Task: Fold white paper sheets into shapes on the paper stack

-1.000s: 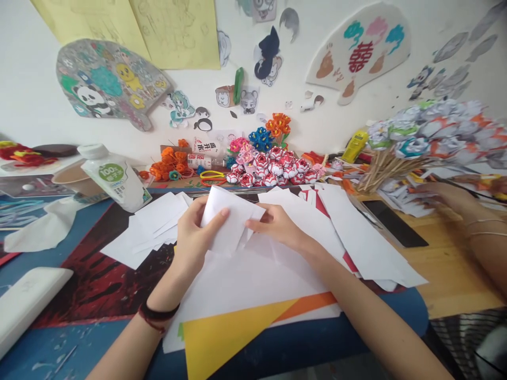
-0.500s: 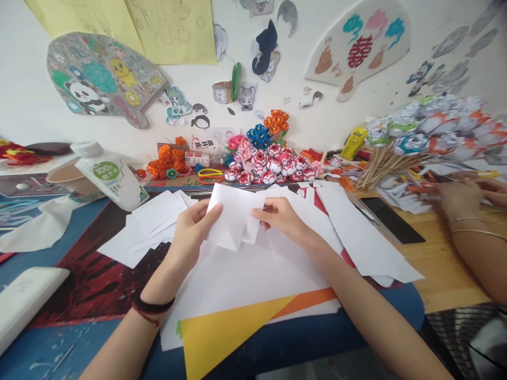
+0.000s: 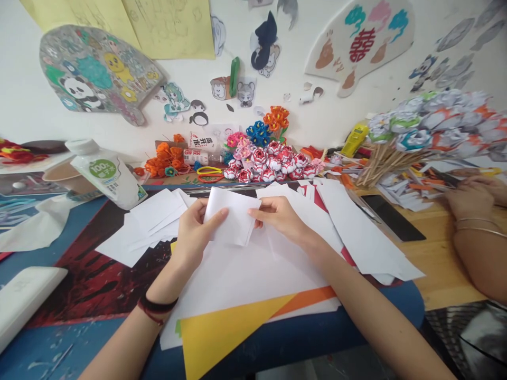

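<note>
Between my two hands is a small folded white paper point(image 3: 233, 217), held up over the table. My left hand point(image 3: 197, 226) grips its left side, thumb lying across the front. On the right edge, my right hand point(image 3: 277, 216) pinches it between thumb and fingers. Beneath it lie large white sheets point(image 3: 253, 274), with a yellow sheet point(image 3: 225, 332) and an orange sheet point(image 3: 304, 302) at the near edge. To the left is a loose pile of white paper pieces point(image 3: 146, 221); long white strips point(image 3: 364, 227) lie to the right.
Paper flowers point(image 3: 273, 163) line the wall, and a white bottle point(image 3: 106, 174) stands at left. A white box-like object point(image 3: 29, 301) sits near the left edge. A black phone point(image 3: 392, 217) lies at right, near a bundle of stick-stemmed flowers point(image 3: 428, 126) and another person's hand point(image 3: 471, 198).
The paper's loose lower flaps have come together into a neater, squarer shape. Both my hands keep hold of it. At right, the other person's hands have shifted slightly.
</note>
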Available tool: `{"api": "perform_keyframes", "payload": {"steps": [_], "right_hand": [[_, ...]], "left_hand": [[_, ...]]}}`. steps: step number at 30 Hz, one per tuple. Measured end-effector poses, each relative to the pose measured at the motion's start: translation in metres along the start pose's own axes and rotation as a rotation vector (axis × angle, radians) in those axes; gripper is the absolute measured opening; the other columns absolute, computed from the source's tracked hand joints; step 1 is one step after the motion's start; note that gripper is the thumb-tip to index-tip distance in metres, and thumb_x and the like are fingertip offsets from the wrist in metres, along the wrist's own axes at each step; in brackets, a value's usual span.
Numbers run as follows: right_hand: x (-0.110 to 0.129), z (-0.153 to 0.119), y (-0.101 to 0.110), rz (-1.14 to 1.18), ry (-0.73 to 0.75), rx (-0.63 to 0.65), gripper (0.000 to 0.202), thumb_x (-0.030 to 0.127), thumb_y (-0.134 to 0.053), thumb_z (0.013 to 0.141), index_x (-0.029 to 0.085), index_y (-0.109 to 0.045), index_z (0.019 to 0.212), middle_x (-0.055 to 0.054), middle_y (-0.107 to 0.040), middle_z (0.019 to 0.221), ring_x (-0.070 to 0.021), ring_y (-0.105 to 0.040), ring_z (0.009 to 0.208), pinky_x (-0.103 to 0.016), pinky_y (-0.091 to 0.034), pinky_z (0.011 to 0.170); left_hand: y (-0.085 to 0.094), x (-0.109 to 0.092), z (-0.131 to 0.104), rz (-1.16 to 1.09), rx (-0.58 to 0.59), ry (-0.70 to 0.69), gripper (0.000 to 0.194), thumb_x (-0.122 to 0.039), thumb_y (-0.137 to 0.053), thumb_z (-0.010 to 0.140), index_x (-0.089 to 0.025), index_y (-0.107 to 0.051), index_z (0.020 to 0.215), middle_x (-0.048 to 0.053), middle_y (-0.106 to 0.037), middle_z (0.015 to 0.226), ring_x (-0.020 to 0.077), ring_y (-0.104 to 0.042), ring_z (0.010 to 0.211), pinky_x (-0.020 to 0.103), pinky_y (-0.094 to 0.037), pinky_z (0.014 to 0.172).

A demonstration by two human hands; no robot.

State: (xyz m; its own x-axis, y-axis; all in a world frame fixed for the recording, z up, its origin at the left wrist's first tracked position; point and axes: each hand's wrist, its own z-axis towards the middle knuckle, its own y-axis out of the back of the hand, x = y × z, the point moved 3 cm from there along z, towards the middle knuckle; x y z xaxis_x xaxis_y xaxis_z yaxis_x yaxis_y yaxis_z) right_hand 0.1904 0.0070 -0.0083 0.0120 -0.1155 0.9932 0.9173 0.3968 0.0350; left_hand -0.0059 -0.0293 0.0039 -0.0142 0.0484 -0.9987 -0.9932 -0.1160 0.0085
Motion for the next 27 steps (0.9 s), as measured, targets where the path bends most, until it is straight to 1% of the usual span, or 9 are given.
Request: {"api": "perform_keyframes", "payload": {"steps": [2,4,6,7,9,12,15,20,27], "right_hand": [[-0.0011,0.0004,0.0015,-0.019,0.001,-0.007,0.041,0.053,-0.077,0.071,0.013,-0.068,0.074,-0.003,-0.065,0.063,-0.0134,-0.058,0.059,-0.028,-0.047,0.061],[-0.0015,0.0006,0.0031,-0.028,0.006,-0.006,0.040,0.052,-0.076,0.072,0.014,-0.067,0.073,-0.003,-0.064,0.063,-0.0131,-0.057,0.059,-0.027,-0.046,0.060],[-0.0013,0.0004,0.0042,-0.032,0.013,0.003,0.039,0.052,-0.076,0.073,0.014,-0.067,0.073,-0.002,-0.064,0.063,-0.0131,-0.057,0.060,-0.027,-0.045,0.061],[-0.0011,0.0002,0.0045,-0.034,0.015,0.010,0.039,0.052,-0.075,0.073,0.014,-0.067,0.073,-0.002,-0.064,0.063,-0.0131,-0.057,0.060,-0.027,-0.045,0.061],[-0.0006,-0.0003,0.0046,-0.039,0.016,0.022,0.039,0.052,-0.075,0.073,0.014,-0.068,0.073,-0.003,-0.064,0.063,-0.0134,-0.056,0.060,-0.027,-0.045,0.061],[0.0003,-0.0008,0.0037,-0.045,0.015,0.039,0.040,0.053,-0.074,0.073,0.014,-0.069,0.075,-0.003,-0.065,0.064,-0.0138,-0.057,0.061,-0.028,-0.046,0.061],[0.0018,-0.0011,0.0036,-0.052,0.029,0.021,0.040,0.054,-0.073,0.075,0.014,-0.069,0.073,-0.004,-0.066,0.064,-0.0134,-0.057,0.060,-0.028,-0.046,0.061],[0.0038,-0.0009,0.0063,-0.043,0.065,-0.049,0.038,0.053,-0.071,0.077,0.015,-0.070,0.072,-0.004,-0.066,0.062,-0.0132,-0.057,0.057,-0.028,-0.047,0.060],[0.0063,-0.0024,0.0066,-0.031,0.085,-0.008,0.034,0.048,-0.070,0.080,0.015,-0.070,0.070,-0.005,-0.068,0.065,-0.0140,-0.058,0.059,-0.030,-0.049,0.063]], "left_hand": [[-0.0001,-0.0013,0.0001,0.014,0.024,0.017,0.049,-0.047,-0.082,0.067,-0.016,-0.064,0.101,0.007,-0.071,0.093,0.0186,-0.065,0.077,0.023,-0.048,0.059],[-0.0007,-0.0025,0.0003,0.032,0.079,0.041,0.048,-0.046,-0.081,0.068,-0.016,-0.065,0.103,0.008,-0.072,0.096,0.0190,-0.066,0.078,0.022,-0.047,0.057],[-0.0012,-0.0032,0.0002,0.053,0.127,0.060,0.048,-0.047,-0.079,0.070,-0.015,-0.067,0.103,0.009,-0.072,0.095,0.0194,-0.066,0.076,0.021,-0.044,0.053],[-0.0012,-0.0034,0.0000,0.059,0.133,0.065,0.048,-0.048,-0.079,0.070,-0.015,-0.068,0.103,0.009,-0.073,0.093,0.0197,-0.066,0.074,0.022,-0.043,0.051],[-0.0006,-0.0032,-0.0006,0.061,0.107,0.073,0.050,-0.049,-0.080,0.068,-0.015,-0.069,0.102,0.008,-0.073,0.089,0.0209,-0.066,0.072,0.023,-0.044,0.052],[0.0000,-0.0022,-0.0015,0.033,0.064,0.074,0.053,-0.048,-0.082,0.064,-0.015,-0.069,0.103,0.008,-0.074,0.089,0.0233,-0.068,0.075,0.027,-0.049,0.058],[0.0003,-0.0019,-0.0015,0.026,0.040,0.055,0.052,-0.048,-0.083,0.063,-0.015,-0.069,0.101,0.007,-0.074,0.089,0.0235,-0.068,0.076,0.028,-0.050,0.059],[0.0000,-0.0022,-0.0014,0.027,0.028,0.031,0.049,-0.046,-0.082,0.064,-0.015,-0.068,0.100,0.007,-0.073,0.091,0.0225,-0.068,0.078,0.028,-0.051,0.062],[0.0004,-0.0026,-0.0023,0.038,0.015,0.030,0.049,-0.044,-0.083,0.065,-0.014,-0.068,0.101,0.008,-0.072,0.093,0.0228,-0.066,0.079,0.029,-0.051,0.064]]}}
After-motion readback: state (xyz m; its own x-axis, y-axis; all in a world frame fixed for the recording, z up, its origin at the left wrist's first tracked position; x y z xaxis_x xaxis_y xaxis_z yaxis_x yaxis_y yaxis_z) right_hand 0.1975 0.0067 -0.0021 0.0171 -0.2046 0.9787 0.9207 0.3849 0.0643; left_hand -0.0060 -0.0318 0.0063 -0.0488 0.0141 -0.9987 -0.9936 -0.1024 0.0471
